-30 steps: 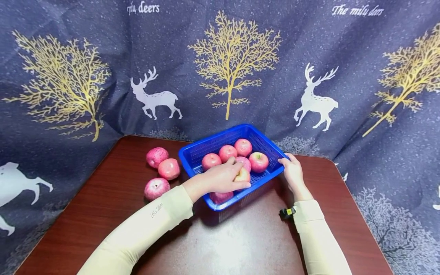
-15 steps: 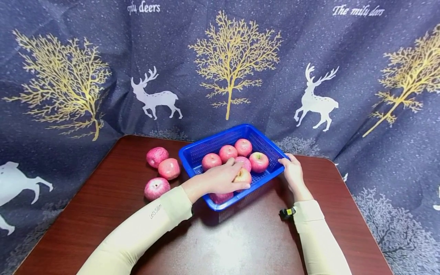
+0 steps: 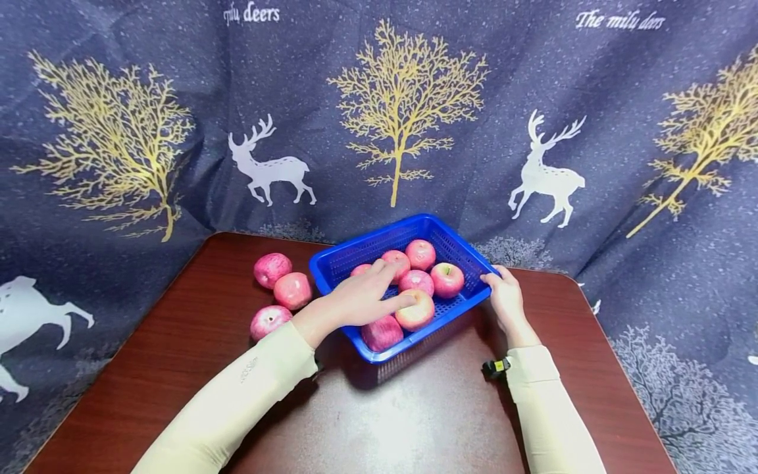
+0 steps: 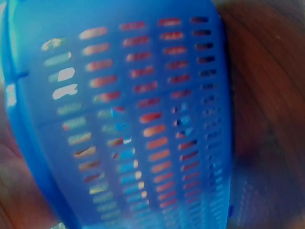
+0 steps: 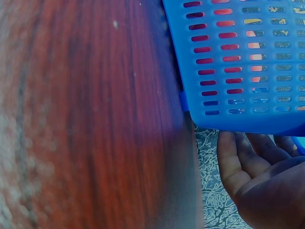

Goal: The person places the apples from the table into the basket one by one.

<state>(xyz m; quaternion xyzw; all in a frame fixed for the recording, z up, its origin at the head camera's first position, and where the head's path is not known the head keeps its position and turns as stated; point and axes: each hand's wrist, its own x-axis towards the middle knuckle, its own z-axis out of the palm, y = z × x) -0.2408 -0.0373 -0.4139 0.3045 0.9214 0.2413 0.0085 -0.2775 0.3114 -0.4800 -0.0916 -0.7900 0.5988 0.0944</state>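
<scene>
A blue plastic basket (image 3: 435, 327) holds several red apples. My left hand (image 3: 362, 297) reaches over its left part with fingers stretched out. Its thumb overlaps a pale yellow-red apple (image 3: 418, 315), and its fingertips lie over a red apple (image 3: 398, 261) behind. Under the palm side a darker red apple (image 3: 382, 334) sits in the near corner. At the right end, my right hand (image 3: 505, 299) grips the basket's rim. In the right wrist view, the fingers (image 5: 228, 155) curl up at the basket's edge. The left wrist view shows the perforated basket wall (image 4: 143, 9), blurred.
Three apples lie on the brown wooden table (image 3: 177, 329) left of the basket: one at the back (image 3: 272, 270), one in the middle (image 3: 293, 291), one in front (image 3: 270, 321). A dark curtain (image 3: 355, 164) with trees and deer hangs behind the table.
My left hand has let go of the pale apple and moved slightly left, its fingers straightening. That apple now shows almost whole in the basket. The right hand stays on the rim.
</scene>
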